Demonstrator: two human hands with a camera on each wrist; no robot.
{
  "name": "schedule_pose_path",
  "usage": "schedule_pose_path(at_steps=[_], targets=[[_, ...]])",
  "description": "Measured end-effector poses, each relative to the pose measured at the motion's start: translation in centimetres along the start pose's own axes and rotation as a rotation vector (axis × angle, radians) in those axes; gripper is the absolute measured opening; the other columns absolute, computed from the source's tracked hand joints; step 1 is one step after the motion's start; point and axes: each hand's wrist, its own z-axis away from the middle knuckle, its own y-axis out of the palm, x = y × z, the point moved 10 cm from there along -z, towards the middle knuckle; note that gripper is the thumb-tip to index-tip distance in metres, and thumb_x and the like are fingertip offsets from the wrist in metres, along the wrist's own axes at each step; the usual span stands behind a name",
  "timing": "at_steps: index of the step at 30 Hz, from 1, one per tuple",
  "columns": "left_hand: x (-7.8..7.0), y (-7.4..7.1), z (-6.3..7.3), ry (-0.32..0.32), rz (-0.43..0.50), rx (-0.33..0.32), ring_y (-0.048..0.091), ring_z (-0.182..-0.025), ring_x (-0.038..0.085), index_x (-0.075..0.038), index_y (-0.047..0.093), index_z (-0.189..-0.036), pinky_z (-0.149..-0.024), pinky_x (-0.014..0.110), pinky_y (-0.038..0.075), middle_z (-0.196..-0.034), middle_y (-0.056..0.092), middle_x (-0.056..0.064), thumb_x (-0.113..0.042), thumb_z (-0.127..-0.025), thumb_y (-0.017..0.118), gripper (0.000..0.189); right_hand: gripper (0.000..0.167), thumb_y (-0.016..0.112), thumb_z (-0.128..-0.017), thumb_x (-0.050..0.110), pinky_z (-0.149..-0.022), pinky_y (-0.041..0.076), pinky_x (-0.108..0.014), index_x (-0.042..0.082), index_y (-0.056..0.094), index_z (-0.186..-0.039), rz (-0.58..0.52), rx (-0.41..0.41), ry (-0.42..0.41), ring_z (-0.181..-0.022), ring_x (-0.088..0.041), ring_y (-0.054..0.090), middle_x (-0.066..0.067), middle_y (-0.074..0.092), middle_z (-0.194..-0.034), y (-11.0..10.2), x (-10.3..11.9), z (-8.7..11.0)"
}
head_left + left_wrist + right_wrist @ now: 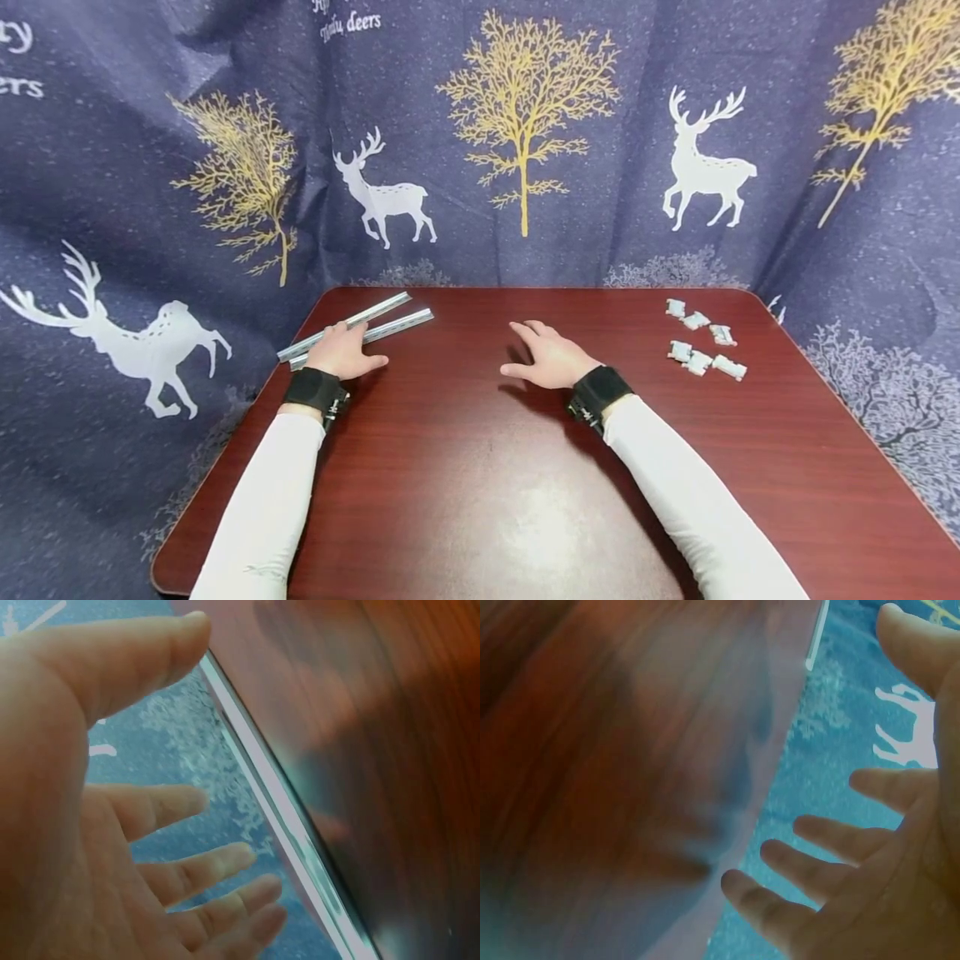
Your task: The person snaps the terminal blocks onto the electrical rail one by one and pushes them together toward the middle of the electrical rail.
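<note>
Two slotted metal rails lie aslant at the table's far left, a rear rail (pixel 381 307) and a front rail (pixel 401 322). My left hand (pixel 341 352) is over their near halves, fingers extended and thumb apart, and hides part of both. In the left wrist view its fingers are spread with nothing between them, and a shiny metal rail (pixel 281 802) runs past beyond the fingertips. Near the middle of the table my right hand (pixel 553 358) hovers palm down, fingers loosely spread and holding nothing. The right wrist view shows a rail's end (pixel 816 641) at the top.
Several small pale grey clip-like pieces lie in two loose rows at the far right, among them a front-row piece (pixel 729 367) and a back-row piece (pixel 723 335). The reddish-brown table (pixel 480 467) backs onto a dark blue curtain (pixel 585 208) with deer and trees.
</note>
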Motion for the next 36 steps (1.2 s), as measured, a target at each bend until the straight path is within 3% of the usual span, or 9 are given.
schedule_pose_path(at_steps=[10, 20, 36], targets=[[2.5, -0.2, 0.1, -0.015, -0.047, 0.019, 0.053, -0.127, 0.062, 0.011, 0.059, -0.149, -0.103, 0.072, 0.048, -0.14, 0.059, 0.04, -0.045, -0.101, 0.077, 0.076, 0.1, 0.069, -0.103, 0.067, -0.122, 0.044, -0.054, 0.011, 0.031, -0.176, 0.049, 0.085, -0.07, -0.159, -0.04, 0.04, -0.021, 0.037, -0.174, 2.5, 3.7, -3.0], [3.5, 0.3, -0.9, -0.011, -0.041, 0.029, 0.053, -0.129, 0.062, 0.009, 0.06, -0.148, -0.104, 0.073, 0.047, -0.141, 0.061, 0.039, -0.043, -0.101, 0.077, 0.072, 0.096, 0.07, -0.103, 0.064, -0.12, 0.047, -0.051, 0.011, 0.035, -0.174, 0.081, 0.083, -0.077, -0.154, -0.037, 0.049, -0.019, 0.045, -0.169, 2.9, 5.7, -6.0], [3.1, 1.1, -3.2, 0.087, -0.045, 0.031, 0.053, -0.13, 0.058, 0.009, 0.067, -0.141, -0.112, 0.067, 0.044, -0.139, 0.066, 0.034, -0.028, -0.1, 0.083, 0.057, 0.092, 0.072, -0.104, 0.059, -0.118, 0.049, -0.05, 0.01, 0.036, -0.173, 0.159, 0.115, -0.043, -0.152, -0.037, 0.05, -0.019, 0.047, -0.167, 3.1, 7.0, -7.8]])
